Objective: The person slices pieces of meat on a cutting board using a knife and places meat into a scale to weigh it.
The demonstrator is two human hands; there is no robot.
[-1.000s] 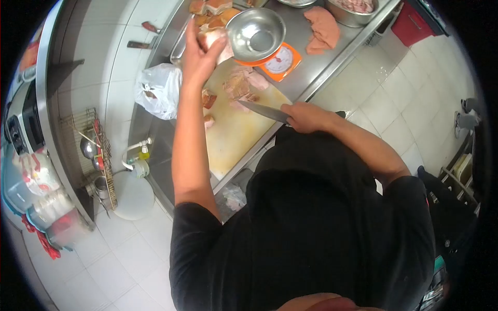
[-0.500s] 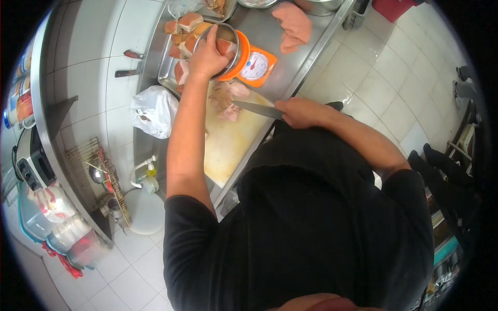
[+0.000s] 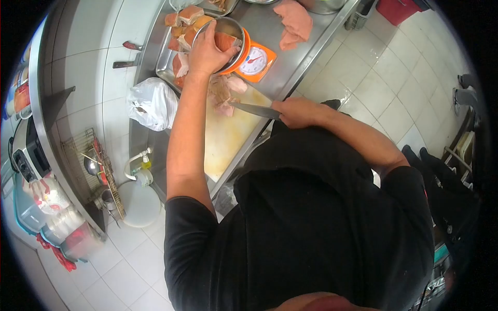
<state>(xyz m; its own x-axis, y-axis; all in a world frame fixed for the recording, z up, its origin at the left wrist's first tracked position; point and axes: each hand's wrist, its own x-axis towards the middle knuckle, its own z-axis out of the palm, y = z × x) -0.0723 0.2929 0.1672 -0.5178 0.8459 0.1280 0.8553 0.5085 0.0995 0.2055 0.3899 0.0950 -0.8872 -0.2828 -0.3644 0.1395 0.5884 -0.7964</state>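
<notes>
My left hand (image 3: 209, 53) reaches into a round metal bowl (image 3: 236, 27) on an orange dial scale (image 3: 253, 60); its fingers touch a reddish-brown meat piece (image 3: 225, 41) inside. With my right hand (image 3: 296, 112) I hold a knife (image 3: 256, 110) by its handle, blade pointing left over the edge of the cutting board (image 3: 228, 145). Pale meat scraps (image 3: 223, 93) lie at the board's far end, by the knife tip. Left of the bowl, a metal tray (image 3: 165, 63) holds several meat chunks (image 3: 189, 15).
A white plastic bag (image 3: 152, 103) sits left of my left forearm. A pink cloth-like item (image 3: 294, 23) lies on the steel counter (image 3: 320, 39) beyond the scale. Knives (image 3: 124, 65) hang at the tiled wall. Another person's dark-clothed legs (image 3: 441, 181) are at the right.
The view has shifted slightly. My left hand is still at the bowl, and the meat piece in it shows more. My right hand keeps the knife in nearly the same place.
</notes>
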